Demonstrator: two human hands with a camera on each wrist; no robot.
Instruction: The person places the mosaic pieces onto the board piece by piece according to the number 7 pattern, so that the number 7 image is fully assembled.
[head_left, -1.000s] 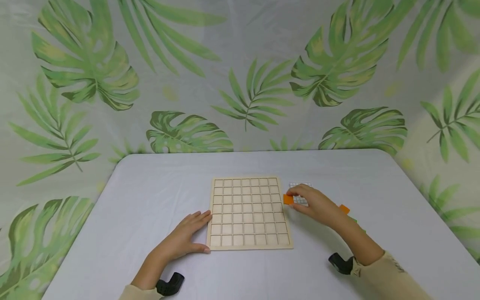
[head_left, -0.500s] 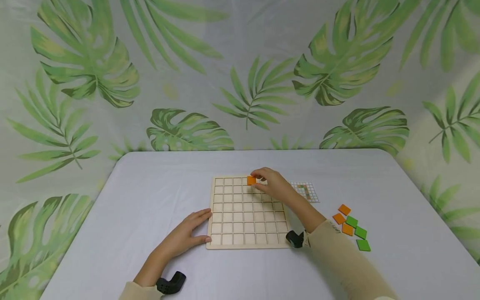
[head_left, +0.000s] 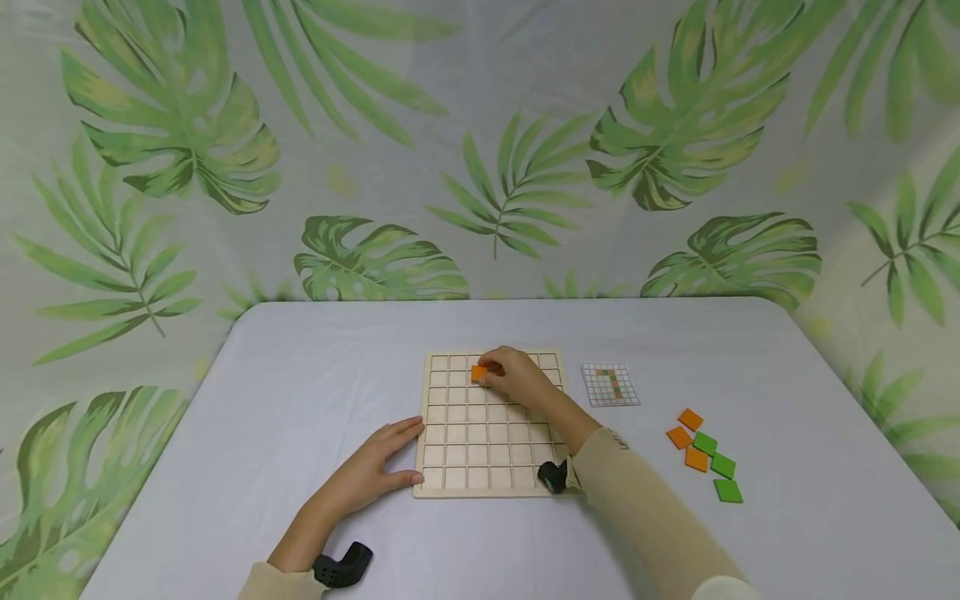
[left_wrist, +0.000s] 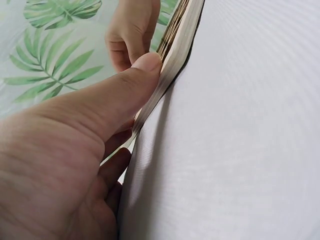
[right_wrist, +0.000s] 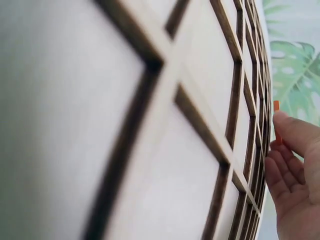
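Note:
My right hand [head_left: 519, 379] pinches an orange square tile [head_left: 477, 372] between thumb and fingers, over the upper rows of a wooden grid board [head_left: 487, 455]. In the right wrist view the tile [right_wrist: 276, 106] is seen edge-on, close to the board's raised ridges; whether it touches the board I cannot tell. At the board's left edge rests my left hand [head_left: 369, 463], fingers extended and thumb spread toward the lower corner. The left wrist view has that hand's thumb [left_wrist: 145, 65] lying against the board's rim [left_wrist: 172, 62].
Right of the board lies a printed card [head_left: 611, 384] with a small coloured grid pattern. Farther right are several loose tiles, orange [head_left: 696, 459] and green [head_left: 728, 491]. A white cloth [head_left: 315, 358] covers the table, with a leaf-print curtain [head_left: 495, 175] behind.
My right hand has carried the orange tile from beside the board's right edge leftward over its upper rows, uncovering the card and loose tiles. My left hand stays at the board's edge.

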